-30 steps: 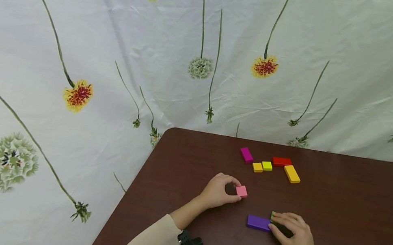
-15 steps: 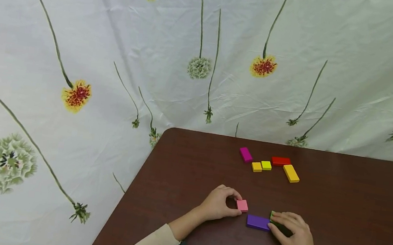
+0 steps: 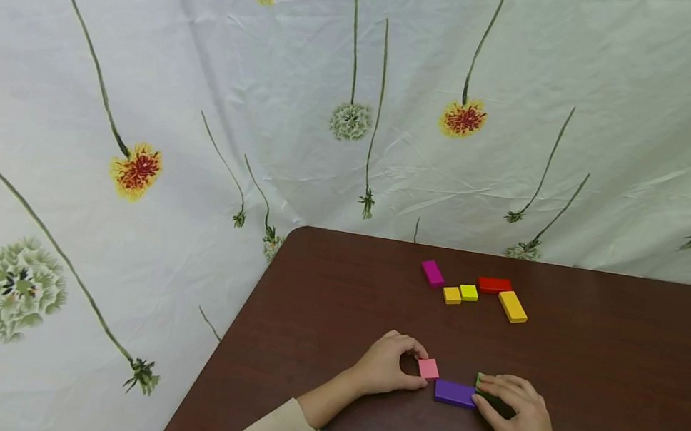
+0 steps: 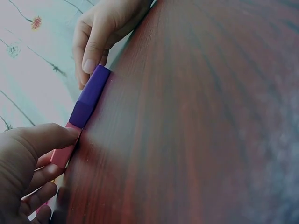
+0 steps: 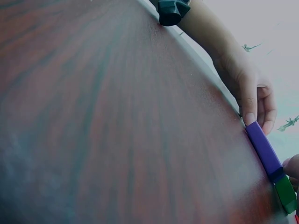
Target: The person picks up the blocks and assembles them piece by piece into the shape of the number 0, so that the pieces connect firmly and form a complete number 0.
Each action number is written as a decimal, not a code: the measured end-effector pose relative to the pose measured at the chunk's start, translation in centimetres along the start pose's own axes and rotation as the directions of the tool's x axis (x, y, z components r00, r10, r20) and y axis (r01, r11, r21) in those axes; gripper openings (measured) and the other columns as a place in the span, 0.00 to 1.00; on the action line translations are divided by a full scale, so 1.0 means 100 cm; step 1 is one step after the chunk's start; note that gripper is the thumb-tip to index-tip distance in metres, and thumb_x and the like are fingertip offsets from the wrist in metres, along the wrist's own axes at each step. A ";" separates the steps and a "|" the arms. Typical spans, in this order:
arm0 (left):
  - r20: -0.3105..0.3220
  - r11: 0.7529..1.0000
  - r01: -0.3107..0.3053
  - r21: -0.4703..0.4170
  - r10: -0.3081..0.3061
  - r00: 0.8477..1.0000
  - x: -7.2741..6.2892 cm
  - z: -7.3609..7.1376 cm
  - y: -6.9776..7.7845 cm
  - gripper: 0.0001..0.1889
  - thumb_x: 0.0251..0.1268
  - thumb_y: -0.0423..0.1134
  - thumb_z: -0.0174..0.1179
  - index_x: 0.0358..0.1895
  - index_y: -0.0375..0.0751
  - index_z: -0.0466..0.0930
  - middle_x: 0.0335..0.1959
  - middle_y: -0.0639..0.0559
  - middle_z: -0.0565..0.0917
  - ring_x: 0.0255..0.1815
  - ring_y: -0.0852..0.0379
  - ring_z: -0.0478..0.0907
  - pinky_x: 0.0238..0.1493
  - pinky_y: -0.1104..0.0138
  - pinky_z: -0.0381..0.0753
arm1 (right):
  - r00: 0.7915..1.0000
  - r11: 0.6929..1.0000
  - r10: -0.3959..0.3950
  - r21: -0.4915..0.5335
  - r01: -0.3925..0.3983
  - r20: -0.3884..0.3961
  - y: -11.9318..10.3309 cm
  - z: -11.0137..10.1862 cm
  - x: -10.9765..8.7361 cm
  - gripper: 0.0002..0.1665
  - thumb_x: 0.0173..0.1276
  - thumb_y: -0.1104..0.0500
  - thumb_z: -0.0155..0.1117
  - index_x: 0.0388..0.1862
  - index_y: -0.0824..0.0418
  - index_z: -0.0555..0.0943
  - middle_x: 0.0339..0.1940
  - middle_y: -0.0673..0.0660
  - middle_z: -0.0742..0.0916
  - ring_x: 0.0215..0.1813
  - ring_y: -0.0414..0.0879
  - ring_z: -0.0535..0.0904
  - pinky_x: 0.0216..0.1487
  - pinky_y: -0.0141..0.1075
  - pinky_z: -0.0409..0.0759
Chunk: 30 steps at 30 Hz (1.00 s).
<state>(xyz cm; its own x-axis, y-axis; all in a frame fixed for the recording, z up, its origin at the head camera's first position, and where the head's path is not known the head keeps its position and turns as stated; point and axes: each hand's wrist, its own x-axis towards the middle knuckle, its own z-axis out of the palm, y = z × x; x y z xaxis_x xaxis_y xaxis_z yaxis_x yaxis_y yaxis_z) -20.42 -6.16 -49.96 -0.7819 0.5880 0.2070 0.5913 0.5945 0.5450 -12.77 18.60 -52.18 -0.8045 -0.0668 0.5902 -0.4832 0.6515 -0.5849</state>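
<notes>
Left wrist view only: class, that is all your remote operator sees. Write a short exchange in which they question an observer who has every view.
Operator: What is by the right hand, past the purple block?
Observer: A green block, at the purple block's end nearest that hand.
Operator: And farther across the table?
Observer: The head view shows a red block near the far edge.
</notes>
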 end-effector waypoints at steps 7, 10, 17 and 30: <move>0.010 0.999 -0.025 0.029 0.025 1.000 0.000 0.000 0.000 0.18 0.51 0.49 0.74 0.44 0.48 0.83 0.39 0.64 0.82 0.43 0.67 0.71 0.46 0.75 0.70 | 1.000 1.000 -0.011 0.003 0.011 -0.011 0.001 0.000 0.000 0.16 0.41 0.69 0.80 0.32 0.59 0.89 0.40 0.53 0.89 0.48 0.37 0.73 0.45 0.51 0.65; -0.007 0.998 -0.039 0.041 0.039 0.999 -0.001 0.000 0.002 0.19 0.51 0.49 0.73 0.46 0.48 0.83 0.40 0.63 0.82 0.44 0.66 0.71 0.47 0.74 0.70 | 1.000 1.000 -0.013 0.007 0.013 -0.012 0.001 0.000 0.000 0.16 0.41 0.69 0.80 0.32 0.58 0.89 0.40 0.53 0.89 0.48 0.37 0.74 0.45 0.50 0.65; -0.103 0.985 -0.136 0.108 0.147 0.984 -0.008 0.006 0.013 0.15 0.59 0.50 0.69 0.45 0.48 0.84 0.42 0.60 0.83 0.46 0.63 0.73 0.52 0.72 0.70 | 1.000 1.000 -0.013 0.001 0.013 -0.005 0.001 0.000 0.000 0.16 0.42 0.68 0.80 0.33 0.58 0.89 0.40 0.52 0.89 0.48 0.38 0.74 0.45 0.51 0.66; -0.195 0.975 -0.202 0.097 0.218 0.956 -0.008 0.020 0.018 0.12 0.58 0.48 0.71 0.41 0.47 0.86 0.43 0.57 0.83 0.46 0.60 0.74 0.53 0.70 0.70 | 1.000 1.000 -0.006 -0.009 0.006 0.000 0.001 0.000 0.000 0.16 0.42 0.68 0.81 0.33 0.58 0.89 0.41 0.52 0.89 0.48 0.38 0.74 0.45 0.51 0.65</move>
<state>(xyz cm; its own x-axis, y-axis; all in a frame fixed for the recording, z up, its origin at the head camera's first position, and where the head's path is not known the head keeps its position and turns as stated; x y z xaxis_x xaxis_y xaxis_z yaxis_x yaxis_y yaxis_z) -18.37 -4.46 -50.76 -0.6577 0.5848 0.4748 0.7533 0.5137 0.4107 -12.83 18.62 -52.25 -0.8018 -0.0709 0.5933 -0.4847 0.6578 -0.5765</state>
